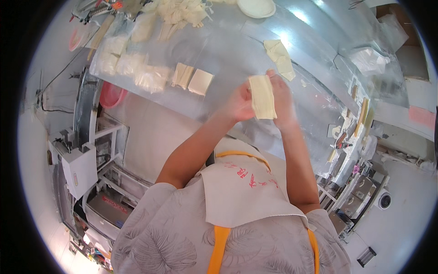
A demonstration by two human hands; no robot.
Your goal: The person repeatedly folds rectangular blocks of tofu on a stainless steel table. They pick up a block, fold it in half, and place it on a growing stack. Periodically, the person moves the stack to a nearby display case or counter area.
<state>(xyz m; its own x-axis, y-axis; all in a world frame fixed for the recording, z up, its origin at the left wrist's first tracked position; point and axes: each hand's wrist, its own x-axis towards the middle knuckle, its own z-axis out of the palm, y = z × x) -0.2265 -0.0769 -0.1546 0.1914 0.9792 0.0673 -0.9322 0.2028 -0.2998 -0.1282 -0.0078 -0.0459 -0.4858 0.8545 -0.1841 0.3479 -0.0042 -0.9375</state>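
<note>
Between my two hands, above the grey metal table [226,44], is a pale yellow rectangular stack of flat dough sheets [262,97]. My left hand [243,102] grips its left side and my right hand [283,99] its right side; some fingers are hidden behind it. Beyond my right hand lies a loose, wrinkled piece of dough sheet [280,58]. To the left on the table, two small rectangular stacks lie side by side, a folded one [182,75] and a smoother one [201,82].
Clear plastic bags of pale dough pieces [152,78] stand at the table's left edge. Farther back are a heap of dough strips [179,12] and a round white dish [256,7]. Wooden sticks [361,116] and a floury ledge are at right. A pink basin [112,95] sits below the left edge.
</note>
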